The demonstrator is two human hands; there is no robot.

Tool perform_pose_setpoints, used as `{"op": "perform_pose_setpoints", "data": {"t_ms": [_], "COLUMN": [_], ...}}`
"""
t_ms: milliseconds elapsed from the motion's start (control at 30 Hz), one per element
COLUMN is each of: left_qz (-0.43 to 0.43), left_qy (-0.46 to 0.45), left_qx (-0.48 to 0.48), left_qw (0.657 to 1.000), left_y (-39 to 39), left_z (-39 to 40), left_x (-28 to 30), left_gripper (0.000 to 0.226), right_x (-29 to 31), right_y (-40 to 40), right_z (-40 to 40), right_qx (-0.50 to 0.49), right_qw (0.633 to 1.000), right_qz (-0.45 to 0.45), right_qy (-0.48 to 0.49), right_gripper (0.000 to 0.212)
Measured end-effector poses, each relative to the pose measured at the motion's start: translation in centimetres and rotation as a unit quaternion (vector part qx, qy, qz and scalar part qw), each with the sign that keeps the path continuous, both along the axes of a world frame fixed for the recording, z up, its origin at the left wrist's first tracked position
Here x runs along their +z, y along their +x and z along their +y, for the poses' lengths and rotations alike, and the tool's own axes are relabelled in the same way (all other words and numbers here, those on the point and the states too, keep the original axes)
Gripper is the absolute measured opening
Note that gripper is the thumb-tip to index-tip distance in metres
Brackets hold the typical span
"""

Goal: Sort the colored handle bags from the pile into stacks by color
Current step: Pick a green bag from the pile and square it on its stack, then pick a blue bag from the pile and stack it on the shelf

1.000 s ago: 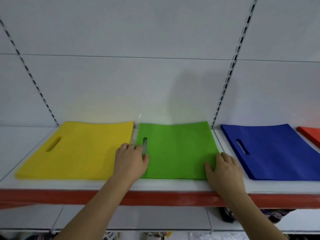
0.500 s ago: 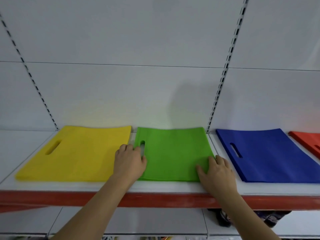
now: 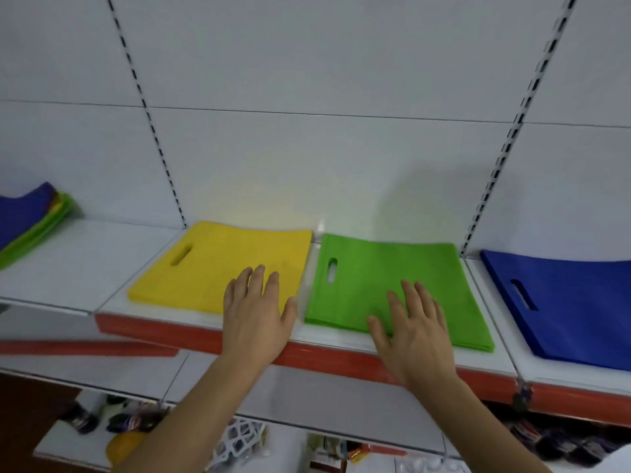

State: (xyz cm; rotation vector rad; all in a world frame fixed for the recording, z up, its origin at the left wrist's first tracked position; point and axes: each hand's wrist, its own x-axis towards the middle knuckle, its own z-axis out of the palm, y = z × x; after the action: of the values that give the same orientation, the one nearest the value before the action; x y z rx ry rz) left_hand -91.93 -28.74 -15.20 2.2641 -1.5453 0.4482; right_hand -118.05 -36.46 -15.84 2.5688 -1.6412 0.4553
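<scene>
A yellow bag stack [image 3: 218, 264], a green bag stack [image 3: 386, 278] and a blue bag stack [image 3: 566, 302] lie side by side on the white shelf [image 3: 75, 264]. A mixed pile of bags [image 3: 27, 220], blue on top with green and other colours beneath, sits at the far left. My left hand [image 3: 256, 308] hovers with straight fingers over the yellow stack's near right corner. My right hand [image 3: 413, 326] is spread flat over the green stack's front edge. Neither hand holds anything.
The shelf has a red front edge [image 3: 341, 360] and slotted uprights [image 3: 505, 148] on the white back wall. Lower shelves [image 3: 239, 435] below hold small packaged goods and a white net item.
The view has swung left, revealing the mixed pile. My left hand has left the green bag's handle side and moved over the yellow stack. My right hand has opened flat on the green stack.
</scene>
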Motion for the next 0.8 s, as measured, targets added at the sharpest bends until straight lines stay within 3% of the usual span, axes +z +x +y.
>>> {"op": "perform_pose_setpoints", "data": {"t_ms": [233, 600, 800], "left_qz": [0.007, 0.007, 0.027], "left_qy": [0.008, 0.037, 0.041], "left_qx": [0.041, 0.143, 0.192], "left_qw": [0.999, 0.989, 0.98], "left_y": [7.3, 23.8, 30.8], "left_z": [7.8, 25.1, 29.7], "left_x": [0.6, 1.1, 1.8], "left_gripper": [0.068, 0.068, 0.071], "right_x": [1.4, 0.2, 0.5], "right_y": [8.3, 28.8, 38.6], "right_z": [5.7, 18.3, 20.5], "right_qx": [0.07, 0.175, 0.23], "right_qw": [0.997, 0.984, 0.972], "right_qz": [0.009, -0.023, -0.04], "right_qy": [-0.023, -0.035, -0.04], "right_gripper": [0.082, 0.076, 0.072]}}
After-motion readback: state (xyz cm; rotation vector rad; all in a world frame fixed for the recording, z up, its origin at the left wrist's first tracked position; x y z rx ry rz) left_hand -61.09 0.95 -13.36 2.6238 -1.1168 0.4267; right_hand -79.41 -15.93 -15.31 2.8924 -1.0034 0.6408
